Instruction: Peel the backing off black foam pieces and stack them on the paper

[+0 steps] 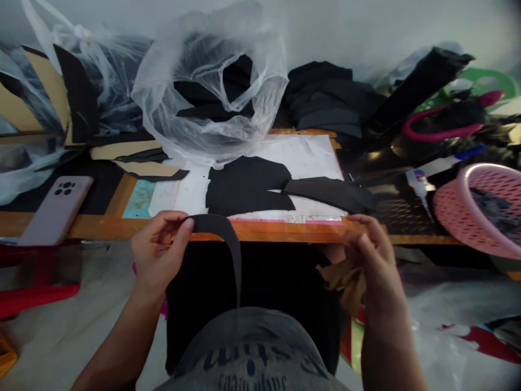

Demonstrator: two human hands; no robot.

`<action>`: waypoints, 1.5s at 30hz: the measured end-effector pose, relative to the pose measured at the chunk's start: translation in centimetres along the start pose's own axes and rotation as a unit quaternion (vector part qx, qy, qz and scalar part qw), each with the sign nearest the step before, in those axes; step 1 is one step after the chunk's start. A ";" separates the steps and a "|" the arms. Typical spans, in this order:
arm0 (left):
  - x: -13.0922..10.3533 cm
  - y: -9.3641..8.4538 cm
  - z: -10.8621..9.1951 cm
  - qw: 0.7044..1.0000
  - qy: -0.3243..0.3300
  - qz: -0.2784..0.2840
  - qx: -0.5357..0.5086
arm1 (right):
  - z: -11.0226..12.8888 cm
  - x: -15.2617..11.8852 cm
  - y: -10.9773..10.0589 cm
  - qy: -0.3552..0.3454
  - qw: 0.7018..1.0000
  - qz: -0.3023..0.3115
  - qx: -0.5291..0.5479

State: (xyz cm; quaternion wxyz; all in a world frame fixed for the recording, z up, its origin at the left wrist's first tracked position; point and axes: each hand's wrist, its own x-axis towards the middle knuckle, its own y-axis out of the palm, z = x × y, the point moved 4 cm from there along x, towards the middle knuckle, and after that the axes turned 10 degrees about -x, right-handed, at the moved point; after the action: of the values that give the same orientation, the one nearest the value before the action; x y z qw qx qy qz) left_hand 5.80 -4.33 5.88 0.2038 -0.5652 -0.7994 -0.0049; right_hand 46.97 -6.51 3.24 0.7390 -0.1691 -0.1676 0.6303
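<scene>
At the table's front edge my left hand (163, 247) pinches one end of a curved dark strip (230, 236), whose other end hangs down over my lap. My right hand (372, 244) is closed around crumpled tan paper-like scraps (345, 279), below the edge on the right. Between and beyond the hands, a black cut piece (248, 184) lies flat on white sheets (317, 157). Another dark piece (325, 191) overlaps its right side and reaches toward my right hand.
Behind stand a clear plastic bag (163, 92) and a stack of black pieces (321, 98). A phone (59, 209) and tan-backed pieces (150, 169) lie left. On the right are a glue bottle (419, 182), a pink basket (456, 206) and a black roll (423, 84).
</scene>
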 end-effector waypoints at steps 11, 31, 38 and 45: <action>0.3 2.2 -0.1 0.996 -0.035 0.066 0.049 | 5.1 0.2 8.6 0.044 0.984 0.172 0.029; 2.1 5.6 3.9 0.979 -0.027 0.065 0.193 | 5.5 7.9 9.8 -0.039 0.926 0.052 -0.371; 1.6 5.6 3.9 0.976 -0.016 0.052 0.212 | 5.2 7.6 9.6 -0.038 0.935 0.068 -0.346; 1.6 6.0 3.5 0.958 0.010 0.082 0.276 | 5.3 7.7 10.3 -0.025 0.888 0.083 -0.452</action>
State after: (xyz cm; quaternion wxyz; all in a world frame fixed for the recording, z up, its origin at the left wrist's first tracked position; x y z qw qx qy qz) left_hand 9.66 0.10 1.83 0.3597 -0.5507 -0.7184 0.2264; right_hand 36.65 2.83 3.44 0.5236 -0.4816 -0.4383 0.5494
